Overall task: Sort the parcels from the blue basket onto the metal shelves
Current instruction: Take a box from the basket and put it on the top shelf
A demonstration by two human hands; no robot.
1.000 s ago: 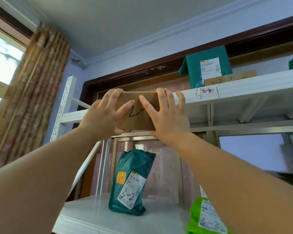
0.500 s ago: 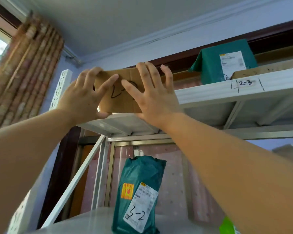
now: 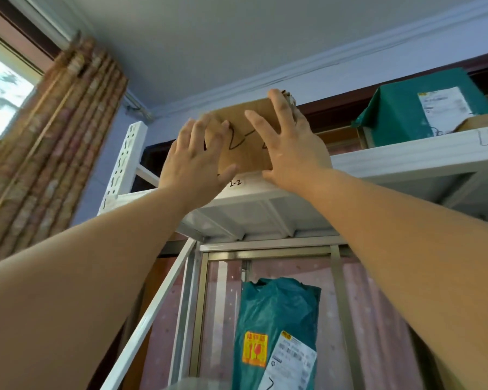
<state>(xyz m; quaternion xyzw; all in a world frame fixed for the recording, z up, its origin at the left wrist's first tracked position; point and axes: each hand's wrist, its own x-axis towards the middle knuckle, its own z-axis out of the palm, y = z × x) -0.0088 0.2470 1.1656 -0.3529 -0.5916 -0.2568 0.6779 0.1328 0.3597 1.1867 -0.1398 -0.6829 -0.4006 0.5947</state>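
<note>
We see the white metal top shelf [image 3: 406,159], its front edge marked "2-2" under a brown cardboard box [image 3: 245,136] resting there. Farther right on it sit a green parcel [image 3: 400,119] and another cardboard box [image 3: 482,122]. Below, a teal bag [image 3: 273,313] stands upright on the lower shelf [image 3: 197,385].

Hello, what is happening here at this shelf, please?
A person is putting a cardboard box on the top shelf of a white metal rack. The left hand and right hand press flat against its front, fingers spread, above a handwritten "2-2" mark on the shelf edge. A green parcel sits further right on that shelf; a teal bag stands below.
</note>
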